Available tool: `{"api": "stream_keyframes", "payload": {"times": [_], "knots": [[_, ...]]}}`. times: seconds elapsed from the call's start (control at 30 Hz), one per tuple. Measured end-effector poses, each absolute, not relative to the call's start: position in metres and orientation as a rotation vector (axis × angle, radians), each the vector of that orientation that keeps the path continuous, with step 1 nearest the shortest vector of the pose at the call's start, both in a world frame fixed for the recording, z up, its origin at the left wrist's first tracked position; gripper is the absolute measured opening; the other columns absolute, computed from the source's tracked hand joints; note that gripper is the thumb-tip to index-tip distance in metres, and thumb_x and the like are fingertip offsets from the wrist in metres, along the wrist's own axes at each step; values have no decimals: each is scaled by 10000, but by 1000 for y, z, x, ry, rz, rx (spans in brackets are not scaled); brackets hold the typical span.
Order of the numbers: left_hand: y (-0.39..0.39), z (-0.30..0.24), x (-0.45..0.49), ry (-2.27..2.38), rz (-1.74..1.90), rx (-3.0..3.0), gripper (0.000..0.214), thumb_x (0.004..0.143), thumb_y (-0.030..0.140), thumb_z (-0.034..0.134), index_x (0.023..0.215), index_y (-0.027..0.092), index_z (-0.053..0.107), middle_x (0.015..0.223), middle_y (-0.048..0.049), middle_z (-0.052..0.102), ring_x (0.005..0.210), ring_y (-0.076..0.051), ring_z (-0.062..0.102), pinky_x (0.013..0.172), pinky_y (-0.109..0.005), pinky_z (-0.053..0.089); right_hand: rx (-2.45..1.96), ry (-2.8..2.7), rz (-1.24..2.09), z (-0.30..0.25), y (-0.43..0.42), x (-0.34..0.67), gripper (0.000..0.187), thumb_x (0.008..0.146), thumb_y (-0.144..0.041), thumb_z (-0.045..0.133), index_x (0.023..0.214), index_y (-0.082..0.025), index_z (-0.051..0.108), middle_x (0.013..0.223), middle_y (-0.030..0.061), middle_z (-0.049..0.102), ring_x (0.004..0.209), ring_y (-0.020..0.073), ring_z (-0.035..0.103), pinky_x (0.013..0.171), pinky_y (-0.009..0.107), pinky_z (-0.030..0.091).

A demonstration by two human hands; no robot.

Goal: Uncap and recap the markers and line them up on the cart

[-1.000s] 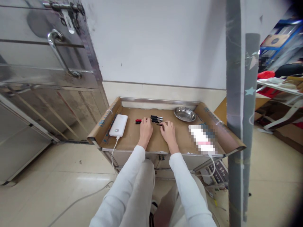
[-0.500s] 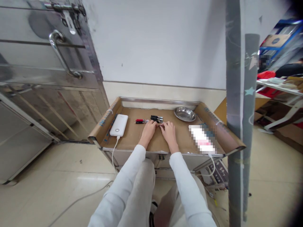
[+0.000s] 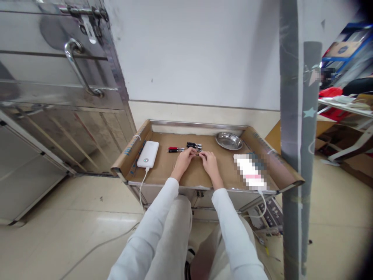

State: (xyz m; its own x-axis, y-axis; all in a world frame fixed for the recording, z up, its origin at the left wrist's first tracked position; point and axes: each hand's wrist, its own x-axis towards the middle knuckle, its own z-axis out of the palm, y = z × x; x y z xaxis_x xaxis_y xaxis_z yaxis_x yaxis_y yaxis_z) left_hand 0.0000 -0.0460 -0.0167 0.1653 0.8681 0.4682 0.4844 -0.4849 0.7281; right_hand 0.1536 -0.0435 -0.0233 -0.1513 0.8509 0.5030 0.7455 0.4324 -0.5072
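My left hand (image 3: pixel 184 162) and my right hand (image 3: pixel 210 162) meet at the fingertips over the cardboard-lined tray (image 3: pixel 163 171). Between them they pinch a small dark pen-like item (image 3: pixel 199 154), too small to name. Just behind the fingers lie black pens (image 3: pixel 193 146). A red-and-black pair of pens (image 3: pixel 175 149) lies to the left of them. A white power bank (image 3: pixel 148 154) with a cable sits left of my left hand.
A steel bowl (image 3: pixel 229 140) stands at the tray's back right. A blurred flat object (image 3: pixel 250 171) with a cable lies right of my right hand. A steel cabinet door (image 3: pixel 58 77) stands at left, a grey pole (image 3: pixel 294 136) at right.
My left hand has moved right, off the red pens, to meet my right hand; both now pinch a small dark item together.
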Motion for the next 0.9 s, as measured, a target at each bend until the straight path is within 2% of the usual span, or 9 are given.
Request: {"api": "stream_keyframes", "payload": {"times": [0.23, 0.43, 0.53, 0.6, 0.67, 0.77, 0.9], "knots": [[-47, -14, 2, 1202, 1338, 2093, 180, 877, 99, 452, 997, 182, 558, 1044, -61, 595, 968, -149, 592, 891, -297, 472, -1155, -1957, 288, -22, -45, 151, 242, 895, -232, 430, 999, -195, 645, 989, 70, 673, 902, 211, 563, 823, 321, 433], [-46, -14, 4, 1317, 1279, 2189, 249, 917, 130, 361, 1092, 185, 529, 1103, -83, 586, 1048, -166, 569, 932, -324, 453, -1304, -1970, 99, -15, -55, 149, 245, 911, -245, 418, 984, -224, 651, 979, 56, 681, 849, 203, 564, 797, 312, 407], [-47, -14, 5, 1441, 1140, 2346, 364, 910, 100, 324, 1228, 194, 473, 1282, -96, 518, 1222, -184, 463, 1028, -363, 370, -1412, -1881, 3, -11, -58, 149, 248, 923, -302, 418, 1001, -218, 638, 929, 58, 681, 792, 194, 549, 773, 304, 384], [-49, -15, 6, 1546, 1021, 2442, 384, 907, 115, 352, 1270, 196, 449, 1331, -92, 488, 1287, -202, 390, 1069, -391, 303, -1466, -1831, -35, -10, -60, 149, 262, 929, -331, 408, 1009, -213, 627, 903, 61, 675, 764, 189, 538, 754, 296, 368], [-50, -15, 8, 1658, 926, 2479, 332, 910, 182, 409, 1235, 193, 478, 1283, -95, 523, 1262, -224, 403, 1058, -410, 291, -1504, -1815, -64, -9, -60, 149, 265, 933, -331, 398, 1006, -207, 620, 883, 63, 671, 757, 189, 528, 744, 292, 350], [-51, -14, 9, 1759, 826, 2501, 212, 901, 286, 476, 1070, 185, 557, 1150, -95, 578, 1138, -243, 479, 999, -421, 319, -1545, -1816, -105, -9, -60, 149, 249, 931, -300, 392, 993, -202, 613, 872, 63, 672, 777, 196, 521, 745, 295, 325], [-51, -14, 8, 1765, 849, 2507, 160, 910, 286, 470, 984, 175, 560, 1055, -88, 597, 1040, -230, 524, 941, -397, 344, -1593, -1803, -146, -12, -60, 151, 250, 930, -268, 381, 957, -197, 619, 887, 80, 671, 815, 210, 517, 749, 307, 304]]}}
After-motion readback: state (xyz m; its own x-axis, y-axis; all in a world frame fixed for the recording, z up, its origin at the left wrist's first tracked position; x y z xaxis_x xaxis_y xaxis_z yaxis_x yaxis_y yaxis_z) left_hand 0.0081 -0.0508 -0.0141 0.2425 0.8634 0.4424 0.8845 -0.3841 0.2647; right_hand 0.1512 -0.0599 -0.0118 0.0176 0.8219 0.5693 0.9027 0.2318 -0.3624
